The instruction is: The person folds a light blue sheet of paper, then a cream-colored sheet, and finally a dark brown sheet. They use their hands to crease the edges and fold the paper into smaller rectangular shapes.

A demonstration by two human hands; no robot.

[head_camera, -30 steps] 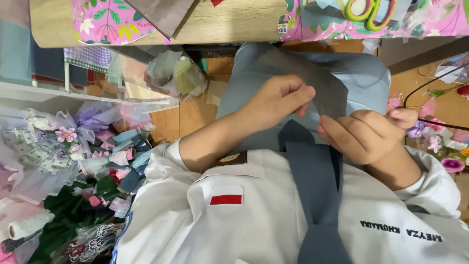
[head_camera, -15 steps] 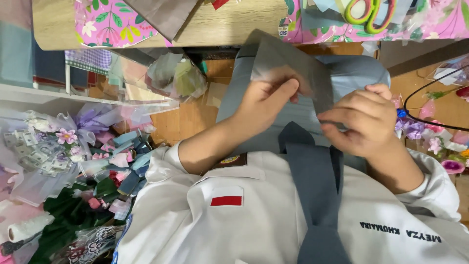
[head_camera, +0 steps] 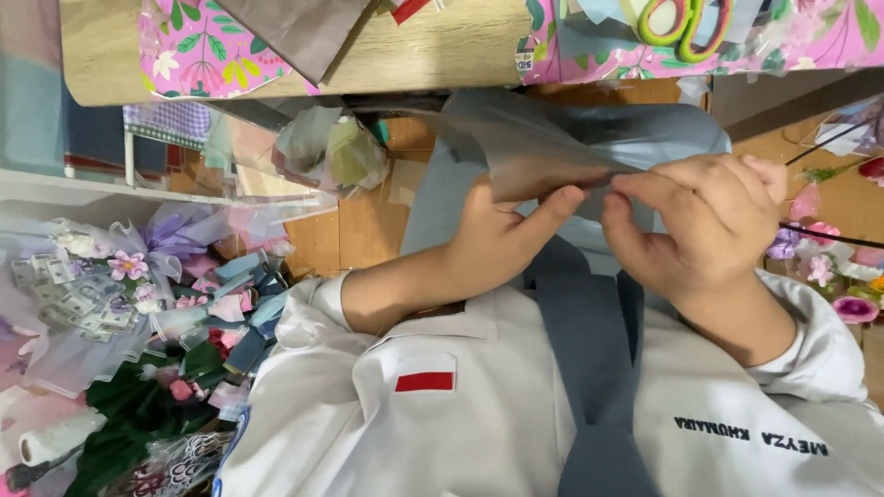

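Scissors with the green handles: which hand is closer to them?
Right. The right hand is below the scissors, pinching the grey-blue sheet. The left hand is farther away, lower and to the left, and it holds the same sheet.

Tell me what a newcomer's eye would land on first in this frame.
First, the two hands at the centre: the left hand and right hand pinch a grey-blue sheet between them, above a white shirt and a grey tie. Next, the bright clutter at the left, a bouquet with purple ribbon and small flowers. Green-handled scissors lie on pink floral paper along the top edge.
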